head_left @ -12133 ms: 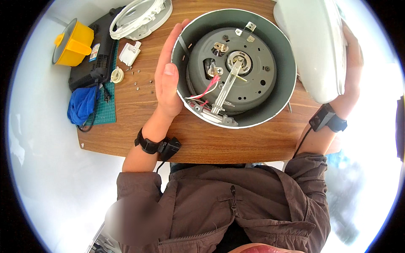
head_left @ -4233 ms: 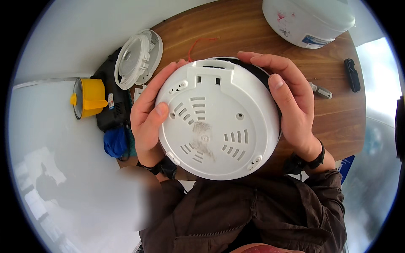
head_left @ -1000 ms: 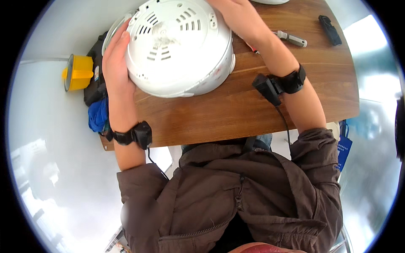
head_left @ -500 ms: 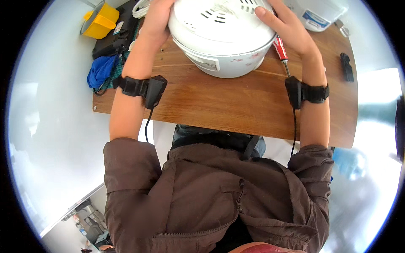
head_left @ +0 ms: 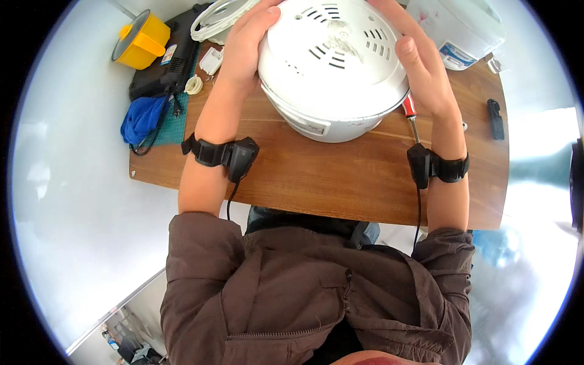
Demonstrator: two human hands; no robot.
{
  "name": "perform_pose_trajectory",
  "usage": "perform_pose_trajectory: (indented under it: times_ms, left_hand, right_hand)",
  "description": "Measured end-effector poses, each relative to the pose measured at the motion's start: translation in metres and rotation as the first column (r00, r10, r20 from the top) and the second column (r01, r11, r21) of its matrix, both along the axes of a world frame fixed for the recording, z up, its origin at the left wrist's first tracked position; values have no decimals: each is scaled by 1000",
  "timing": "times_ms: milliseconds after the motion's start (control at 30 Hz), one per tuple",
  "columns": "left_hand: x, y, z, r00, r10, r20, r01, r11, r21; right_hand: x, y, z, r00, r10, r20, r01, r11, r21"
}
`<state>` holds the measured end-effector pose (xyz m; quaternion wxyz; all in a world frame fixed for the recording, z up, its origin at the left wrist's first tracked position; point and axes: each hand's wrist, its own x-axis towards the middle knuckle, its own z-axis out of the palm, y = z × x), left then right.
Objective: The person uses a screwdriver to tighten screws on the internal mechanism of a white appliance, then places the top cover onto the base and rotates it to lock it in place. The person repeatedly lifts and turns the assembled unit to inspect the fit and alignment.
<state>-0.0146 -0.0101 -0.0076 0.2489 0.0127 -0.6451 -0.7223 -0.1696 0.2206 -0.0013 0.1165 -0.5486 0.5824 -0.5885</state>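
A round white appliance body stands upside down on the wooden table, its vented base plate facing up. My left hand grips its left side with fingers over the rim. My right hand holds the right side. A red-handled screwdriver lies on the table just under my right hand, partly hidden by the body. Both wrists wear black bands with cables.
A yellow container, a black case, a blue cloth on a green mat and a white ring lid sit at the back left. Another white appliance part stands back right, with a black tool near the right edge.
The white cover has been put on the open appliance base. Over the last second my hands stayed on the body while the view shifted; it now sits a little further right.
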Motion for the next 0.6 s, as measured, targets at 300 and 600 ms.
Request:
perform_pose_trajectory:
  times_ms: [300,600]
  left_hand:
    - [7,24,33,1000,-13,-20,14,1000,23]
    - [3,-9,15,986,92,-140,-72,988,138]
  right_hand:
    - [-8,-5,-5,989,138,58,-131,985,-113]
    - [-14,-2,-4,994,106,-34,-106,994,6]
